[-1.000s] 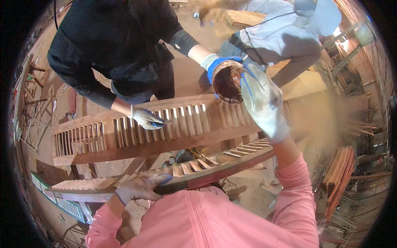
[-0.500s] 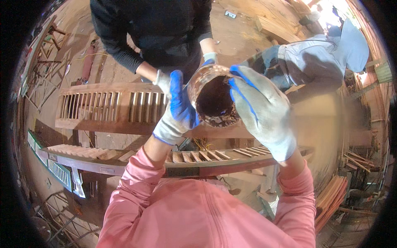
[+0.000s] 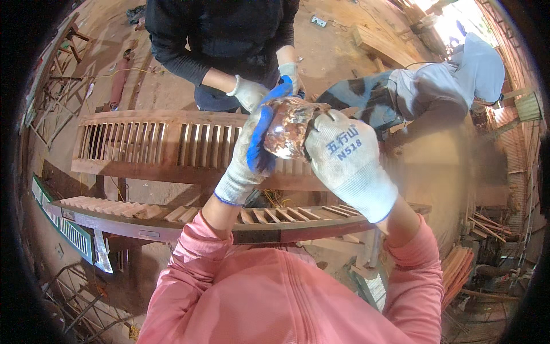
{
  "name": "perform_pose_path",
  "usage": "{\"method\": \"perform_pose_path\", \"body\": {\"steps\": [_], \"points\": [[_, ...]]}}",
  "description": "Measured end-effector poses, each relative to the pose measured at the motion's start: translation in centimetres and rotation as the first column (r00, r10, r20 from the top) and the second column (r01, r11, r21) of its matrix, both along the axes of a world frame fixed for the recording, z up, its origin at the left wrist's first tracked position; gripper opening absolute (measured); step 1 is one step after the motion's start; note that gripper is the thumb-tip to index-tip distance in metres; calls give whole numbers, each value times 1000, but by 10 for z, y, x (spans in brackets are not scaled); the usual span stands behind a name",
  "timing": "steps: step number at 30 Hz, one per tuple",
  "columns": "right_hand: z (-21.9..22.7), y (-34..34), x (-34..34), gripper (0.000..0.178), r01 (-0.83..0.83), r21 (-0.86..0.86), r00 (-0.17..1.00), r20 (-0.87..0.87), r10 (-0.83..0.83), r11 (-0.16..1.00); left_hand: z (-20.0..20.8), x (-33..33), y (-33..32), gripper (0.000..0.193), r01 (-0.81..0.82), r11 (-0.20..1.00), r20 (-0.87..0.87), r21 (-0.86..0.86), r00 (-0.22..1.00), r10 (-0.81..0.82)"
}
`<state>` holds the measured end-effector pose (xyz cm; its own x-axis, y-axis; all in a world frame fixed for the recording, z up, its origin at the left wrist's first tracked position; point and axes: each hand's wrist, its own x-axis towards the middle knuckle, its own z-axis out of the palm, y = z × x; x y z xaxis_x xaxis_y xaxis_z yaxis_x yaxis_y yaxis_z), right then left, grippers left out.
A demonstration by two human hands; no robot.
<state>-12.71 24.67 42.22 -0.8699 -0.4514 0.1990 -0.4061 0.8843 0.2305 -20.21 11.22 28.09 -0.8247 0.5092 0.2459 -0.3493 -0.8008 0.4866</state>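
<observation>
Container [image 3: 289, 129], brown-smeared, is held aloft above the long edges of the farther slatted panel [image 3: 143, 170]; left hand [image 3: 252, 140] curls round its left side; right hand [image 3: 344, 152] meets its right side, fingertips hidden, grip impossible to tell.

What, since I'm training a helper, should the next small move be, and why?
Perhaps steady the stained can before shifting it: the left hand and right hand hold it from opposite sides, and another person's glove is close beyond it, so a slip might bump that person.
</observation>
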Motion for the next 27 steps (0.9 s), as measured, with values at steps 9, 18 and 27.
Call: {"method": "perform_pose_path", "body": {"steps": [9, 18, 27], "points": [[-17, 18, -13, 18, 41, -433, 954, 284, 94, 901, -3, -7, -12, 72, -74, 991, -95, -115, 993, 63], [5, -7, -4, 20, 463, -663, 831, 556, -28, 588, -19, -11, -13, 80, 31, 999, 17, 31, 999, -32], [15, 3, 17, 17, 572, -815, 817, 576, 25, 97, -30, -18, -13, 84, 115, 886, 219, 450, 947, -234]]}}
